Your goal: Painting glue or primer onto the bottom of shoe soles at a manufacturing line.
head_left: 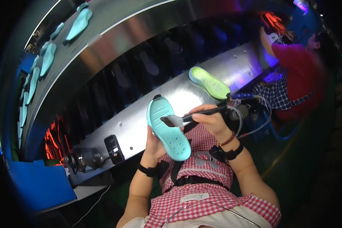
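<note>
Headcam: L hand (153, 145) grips sole (168, 133), long axis up-L; R hand (215, 122) grips brush (187, 118)

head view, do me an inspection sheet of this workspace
Surface: shiny metal ledge, strong glare near its middle
Work items: teal sole; black-handled brush over it, bristle contact unclear; yellow-green sole on the ledge
Clutter: black rectangular object and dark container toward the left
Hands: left hand holds the teal sole; right hand grips the brush
Cables: thin white cable, lower left; pale tubes beyond the right hand
Surroundings: conveyor carrying more soles; co-worker in red, right
</note>
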Demonstrator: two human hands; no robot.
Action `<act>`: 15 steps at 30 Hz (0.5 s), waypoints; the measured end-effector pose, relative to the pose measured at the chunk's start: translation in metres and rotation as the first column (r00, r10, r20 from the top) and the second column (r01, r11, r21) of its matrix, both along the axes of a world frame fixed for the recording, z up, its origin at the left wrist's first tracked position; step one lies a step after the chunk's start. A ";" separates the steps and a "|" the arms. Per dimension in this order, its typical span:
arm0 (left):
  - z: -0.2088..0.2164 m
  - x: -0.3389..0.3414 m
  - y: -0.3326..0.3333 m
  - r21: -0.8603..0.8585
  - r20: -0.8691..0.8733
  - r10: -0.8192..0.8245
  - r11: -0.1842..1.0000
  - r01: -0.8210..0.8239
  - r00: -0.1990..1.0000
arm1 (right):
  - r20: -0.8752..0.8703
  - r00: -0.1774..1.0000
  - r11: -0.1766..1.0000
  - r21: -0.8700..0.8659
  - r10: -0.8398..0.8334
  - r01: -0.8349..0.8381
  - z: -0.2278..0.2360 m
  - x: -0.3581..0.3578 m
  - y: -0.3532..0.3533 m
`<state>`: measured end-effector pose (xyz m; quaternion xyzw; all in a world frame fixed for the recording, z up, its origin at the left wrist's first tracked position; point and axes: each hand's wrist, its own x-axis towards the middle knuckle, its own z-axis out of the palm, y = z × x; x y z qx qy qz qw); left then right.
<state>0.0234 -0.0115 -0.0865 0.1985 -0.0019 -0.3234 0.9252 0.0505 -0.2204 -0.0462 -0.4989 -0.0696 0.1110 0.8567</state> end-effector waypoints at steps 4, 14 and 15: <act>0.002 -0.011 -0.012 -0.157 -0.117 0.090 0.982 -0.108 0.989 | -0.094 0.995 0.992 -0.126 -0.014 0.002 -0.021 0.006 0.015; -0.010 -0.014 -0.029 0.099 -0.105 0.334 0.941 -0.325 0.937 | 0.293 0.956 0.840 -0.515 -0.012 0.168 -0.007 0.007 0.053; -0.010 -0.009 -0.029 0.132 -0.207 0.375 0.926 -0.354 0.904 | 0.421 0.905 0.734 -0.632 0.057 0.248 -0.002 0.000 0.057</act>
